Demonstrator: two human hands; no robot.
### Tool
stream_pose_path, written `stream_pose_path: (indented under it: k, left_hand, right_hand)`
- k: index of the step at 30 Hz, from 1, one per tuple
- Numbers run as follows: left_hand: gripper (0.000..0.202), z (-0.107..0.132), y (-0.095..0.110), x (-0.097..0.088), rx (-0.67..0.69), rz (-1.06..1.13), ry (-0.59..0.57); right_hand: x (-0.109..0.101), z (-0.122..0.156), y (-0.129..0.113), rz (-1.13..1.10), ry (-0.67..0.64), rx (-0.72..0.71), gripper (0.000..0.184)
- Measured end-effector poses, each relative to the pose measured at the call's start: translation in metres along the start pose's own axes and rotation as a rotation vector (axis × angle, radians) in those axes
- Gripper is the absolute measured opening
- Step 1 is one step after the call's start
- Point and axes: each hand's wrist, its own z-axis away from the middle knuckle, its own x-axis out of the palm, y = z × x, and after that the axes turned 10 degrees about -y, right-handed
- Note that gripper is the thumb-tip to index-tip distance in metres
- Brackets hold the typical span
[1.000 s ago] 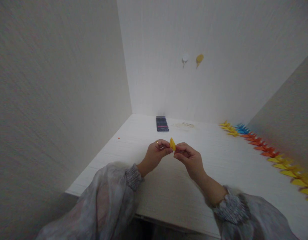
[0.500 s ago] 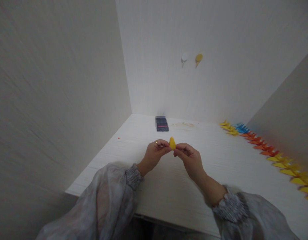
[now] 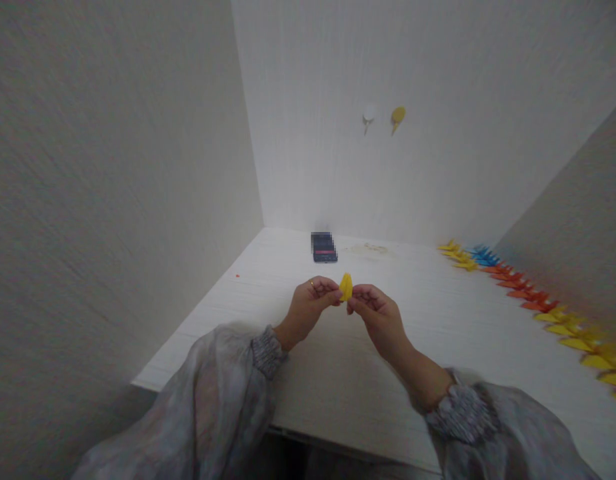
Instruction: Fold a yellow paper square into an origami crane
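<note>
A small piece of folded yellow paper (image 3: 346, 287) is held up between my two hands, above the middle of the white table. My left hand (image 3: 311, 305) pinches its left side between thumb and fingers; a ring shows on one finger. From the other side, my right hand (image 3: 381, 316) grips the lower right edge with thumb and forefinger. The paper's narrow end points upward, and fingertips cover its lower edges.
Folded paper cranes in yellow (image 3: 578, 330), red (image 3: 525, 289) and blue (image 3: 483, 256) line the right side of the table (image 3: 438, 333). A phone (image 3: 325, 248) leans near the back wall. Two hooks, white (image 3: 369, 116) and yellow (image 3: 398, 116), are on that wall. An orange scrap (image 3: 237, 275) lies at left.
The yellow paper has turned slightly and shifted a little to the right, showing more of its folded edges. Both hands keep their pinch, with small finger movements.
</note>
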Motion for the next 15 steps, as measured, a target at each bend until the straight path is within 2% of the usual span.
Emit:
stream_pose_path:
  k: [7,15]
  left_hand:
    - [0.025,-0.0002,-0.0018,0.0003,0.037,0.046,0.004]
    - [0.022,-0.0003,-0.0004,0.0015,0.036,0.014,-0.002]
  right_hand:
    - [-0.0002,-0.0010,0.0013,0.011,-0.003,0.009,0.016]
    - [0.0002,-0.0012,-0.0036,0.005,-0.038,-0.055,0.022]
